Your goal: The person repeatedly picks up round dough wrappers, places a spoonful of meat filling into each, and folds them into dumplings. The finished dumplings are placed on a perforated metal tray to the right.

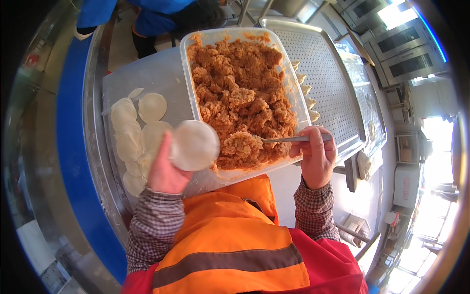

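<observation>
A round dough wrapper (195, 145) rests in my left hand (168, 168), slightly blurred, beside the near left corner of the filling tub. My right hand (317, 153) grips the handle of a metal spoon (286, 139). The spoon's bowl is hidden under a lump of filling (242, 144) at the near end of the tub. Reddish-brown minced filling (235, 73) fills much of the clear plastic tub (299, 100). Left of the tub, several more wrappers (129, 141) lie overlapping on the work surface (171, 68).
A perforated metal tray (323, 73) stands right of the tub, with several shaped dumplings (313, 115) along its left side. Farther right lies a plastic-covered tray (364, 93). A blue band (73, 117) runs along the left. Another person in blue (156, 22) is at the far side.
</observation>
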The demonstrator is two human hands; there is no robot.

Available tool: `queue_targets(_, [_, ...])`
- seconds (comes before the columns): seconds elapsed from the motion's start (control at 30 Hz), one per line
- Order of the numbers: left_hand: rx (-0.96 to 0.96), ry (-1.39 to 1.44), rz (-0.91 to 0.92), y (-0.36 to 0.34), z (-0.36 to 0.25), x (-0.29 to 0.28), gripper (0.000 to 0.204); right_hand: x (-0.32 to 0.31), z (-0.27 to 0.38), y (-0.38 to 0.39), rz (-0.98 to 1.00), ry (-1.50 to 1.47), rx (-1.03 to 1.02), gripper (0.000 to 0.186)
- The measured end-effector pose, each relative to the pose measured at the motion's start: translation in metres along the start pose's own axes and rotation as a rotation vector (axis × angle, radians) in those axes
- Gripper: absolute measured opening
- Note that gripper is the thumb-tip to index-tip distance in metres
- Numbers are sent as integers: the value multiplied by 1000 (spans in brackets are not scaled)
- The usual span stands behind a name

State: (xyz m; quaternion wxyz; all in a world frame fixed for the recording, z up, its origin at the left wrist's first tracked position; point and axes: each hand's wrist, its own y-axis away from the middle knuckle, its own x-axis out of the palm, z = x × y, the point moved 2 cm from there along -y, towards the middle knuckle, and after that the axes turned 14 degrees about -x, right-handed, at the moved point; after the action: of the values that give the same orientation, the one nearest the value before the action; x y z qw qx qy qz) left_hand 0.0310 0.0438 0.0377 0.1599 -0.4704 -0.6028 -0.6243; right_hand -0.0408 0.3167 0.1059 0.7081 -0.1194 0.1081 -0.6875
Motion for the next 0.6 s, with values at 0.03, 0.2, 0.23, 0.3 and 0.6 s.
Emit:
queue_targets(0.03, [-81, -43, 46, -4, 12, 14, 50, 1, 5, -3, -17, -54, -13, 22])
queue_targets(0.2, [9, -534, 165, -6, 46, 54, 46, 25, 26, -14, 234, 45, -133, 16])
queue_targets(0.23, [22, -545, 155, -7, 46, 51, 46, 26, 31, -17, 303, 117, -175, 16])
queue_targets(0.3, [48, -567, 135, -13, 45, 38, 45, 27, 40, -22, 442, 263, -260, 15])
queue_targets(0.6, [173, -323, 143, -7, 30, 19, 35, 9, 45, -12, 156, 100, -340, 19])
